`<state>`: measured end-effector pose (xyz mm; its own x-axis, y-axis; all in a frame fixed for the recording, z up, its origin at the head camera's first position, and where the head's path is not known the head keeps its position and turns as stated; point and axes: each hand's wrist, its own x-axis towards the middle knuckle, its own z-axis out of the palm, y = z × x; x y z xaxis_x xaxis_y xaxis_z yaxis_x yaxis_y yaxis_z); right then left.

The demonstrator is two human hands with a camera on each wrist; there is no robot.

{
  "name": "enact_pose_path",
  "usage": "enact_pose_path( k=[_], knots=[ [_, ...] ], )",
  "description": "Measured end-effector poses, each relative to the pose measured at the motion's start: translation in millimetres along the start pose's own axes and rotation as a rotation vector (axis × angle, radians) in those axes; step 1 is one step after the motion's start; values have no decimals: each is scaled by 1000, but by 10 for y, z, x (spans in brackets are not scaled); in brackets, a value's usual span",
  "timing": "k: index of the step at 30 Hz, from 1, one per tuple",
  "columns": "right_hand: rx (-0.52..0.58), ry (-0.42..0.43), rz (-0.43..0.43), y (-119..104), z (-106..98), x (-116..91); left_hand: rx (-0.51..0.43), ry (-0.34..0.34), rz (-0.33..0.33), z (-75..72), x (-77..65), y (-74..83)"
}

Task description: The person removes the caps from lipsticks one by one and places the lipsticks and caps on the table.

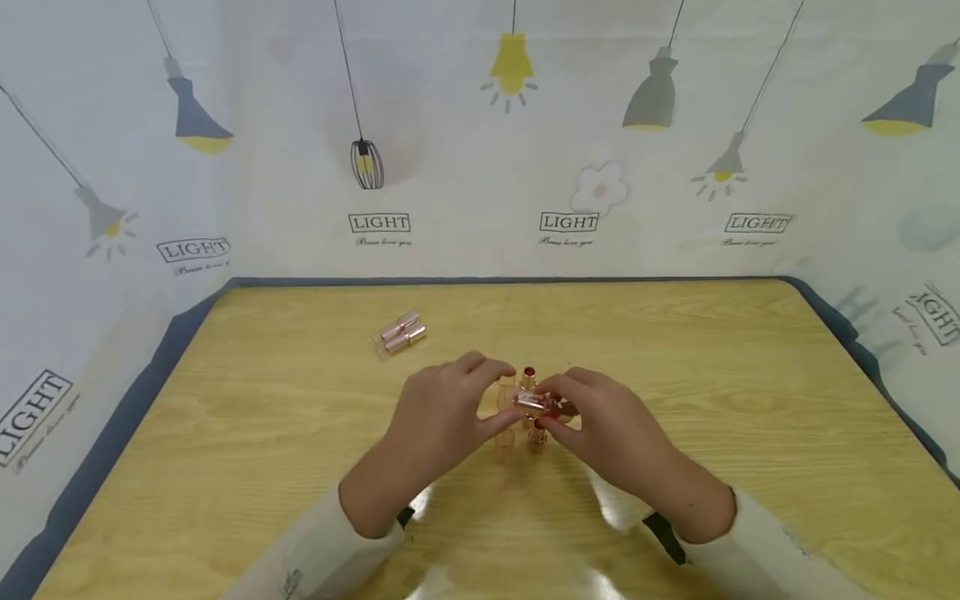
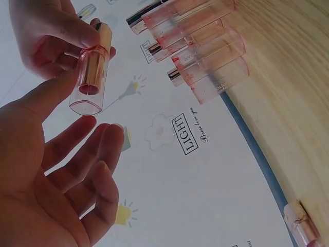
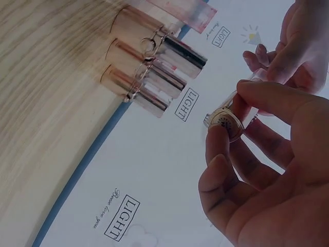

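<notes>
My right hand (image 1: 611, 425) pinches a rose-gold lipstick (image 1: 531, 403) with a clear cap over its front end, held above the table. In the right wrist view, the round label on its base (image 3: 225, 123) shows between my fingers. My left hand (image 1: 442, 408) is at the capped end. Its thumb reaches the side of the lipstick, while its other fingers are spread apart from it in the left wrist view. Beneath and around my hands stand uncapped lipsticks with red tops (image 1: 529, 373) and, to their left, several clear caps (image 2: 218, 56).
Two rose-gold lipsticks (image 1: 405, 333) stand close together farther back on the left of the wooden table (image 1: 675, 333). Behind the table's far edge is a pale backdrop (image 1: 465, 192) printed with hanging lamps.
</notes>
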<state>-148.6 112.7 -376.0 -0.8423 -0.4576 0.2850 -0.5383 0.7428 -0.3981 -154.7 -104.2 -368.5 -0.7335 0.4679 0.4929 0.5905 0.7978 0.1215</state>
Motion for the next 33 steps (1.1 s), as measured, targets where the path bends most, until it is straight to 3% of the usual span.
enact_pose_path(
  k=[8,21,33],
  knots=[
    [7,19,3,-61,11,-27,-1,-3,33,6,4,12],
    [58,8,22,-15,61,-20,-18,-73,-5,-8,-1,-2],
    [-28,-1,83,28,57,-15,16,-56,-10,26,-6,-6]
  ],
)
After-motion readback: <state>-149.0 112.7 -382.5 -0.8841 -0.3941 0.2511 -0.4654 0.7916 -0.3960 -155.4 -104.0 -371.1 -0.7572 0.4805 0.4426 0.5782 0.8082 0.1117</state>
